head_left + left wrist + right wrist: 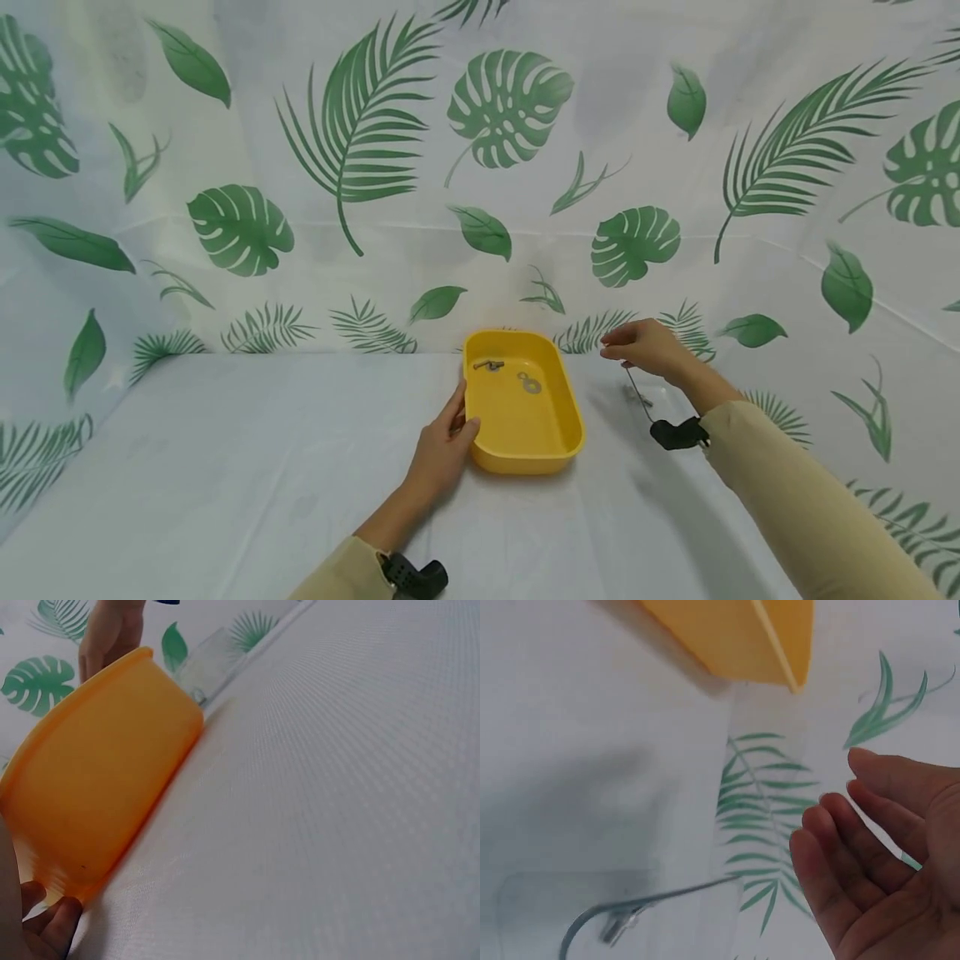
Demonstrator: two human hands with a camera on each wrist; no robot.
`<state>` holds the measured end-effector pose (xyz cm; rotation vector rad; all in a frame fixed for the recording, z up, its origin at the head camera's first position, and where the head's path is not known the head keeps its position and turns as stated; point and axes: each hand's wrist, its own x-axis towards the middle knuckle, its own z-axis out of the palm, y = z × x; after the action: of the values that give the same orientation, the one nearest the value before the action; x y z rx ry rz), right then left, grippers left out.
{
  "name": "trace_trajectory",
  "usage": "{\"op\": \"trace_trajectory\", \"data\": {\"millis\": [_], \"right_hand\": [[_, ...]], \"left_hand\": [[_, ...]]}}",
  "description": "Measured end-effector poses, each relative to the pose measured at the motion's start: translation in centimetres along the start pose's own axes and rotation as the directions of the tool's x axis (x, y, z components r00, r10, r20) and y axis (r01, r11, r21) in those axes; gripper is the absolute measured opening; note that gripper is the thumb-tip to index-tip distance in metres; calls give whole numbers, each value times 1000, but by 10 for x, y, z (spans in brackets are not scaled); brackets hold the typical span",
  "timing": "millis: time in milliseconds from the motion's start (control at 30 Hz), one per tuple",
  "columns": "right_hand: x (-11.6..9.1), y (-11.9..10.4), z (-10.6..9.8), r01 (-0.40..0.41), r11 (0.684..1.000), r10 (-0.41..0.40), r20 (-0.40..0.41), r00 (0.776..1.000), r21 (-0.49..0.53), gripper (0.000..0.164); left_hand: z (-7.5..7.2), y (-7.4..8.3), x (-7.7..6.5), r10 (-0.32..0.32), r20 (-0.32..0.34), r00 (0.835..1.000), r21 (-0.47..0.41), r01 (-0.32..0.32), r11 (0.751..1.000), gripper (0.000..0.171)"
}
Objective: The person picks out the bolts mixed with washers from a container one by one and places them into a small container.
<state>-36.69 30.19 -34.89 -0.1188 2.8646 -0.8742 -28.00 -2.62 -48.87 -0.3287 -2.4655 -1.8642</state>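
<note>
A yellow plastic tray (525,417) stands on the white-covered table. My left hand (438,450) holds it by its left side, thumb near the front corner and fingers along the outer wall; the left wrist view shows its fingertips (60,926) low on the wall. Inside lie small bolts (487,365) and flat washers (531,384). Right of the tray, my right hand (648,346) hovers above a clear container (678,402) with small metal pieces (641,398) in it. The right wrist view shows its fingers loosely bent, with nothing between them.
A white backdrop (405,275) with green leaf prints rises directly behind the tray. A black wrist camera (675,433) sits on my right wrist, another (416,577) on my left. A thin curved cable (652,896) crosses the right wrist view.
</note>
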Motion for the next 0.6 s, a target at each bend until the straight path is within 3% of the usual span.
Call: {"op": "trace_trajectory", "data": {"millis": [367, 600], "right_hand": [[25, -36, 20, 188, 982, -187, 74, 980, -10, 38], [39, -57, 43, 198, 980, -197, 131, 972, 4, 37]], "left_hand": [[-3, 2, 0, -11, 5, 1000, -11, 11, 1000, 63], [-3, 2, 0, -16, 3, 1000, -19, 16, 1000, 62]]}}
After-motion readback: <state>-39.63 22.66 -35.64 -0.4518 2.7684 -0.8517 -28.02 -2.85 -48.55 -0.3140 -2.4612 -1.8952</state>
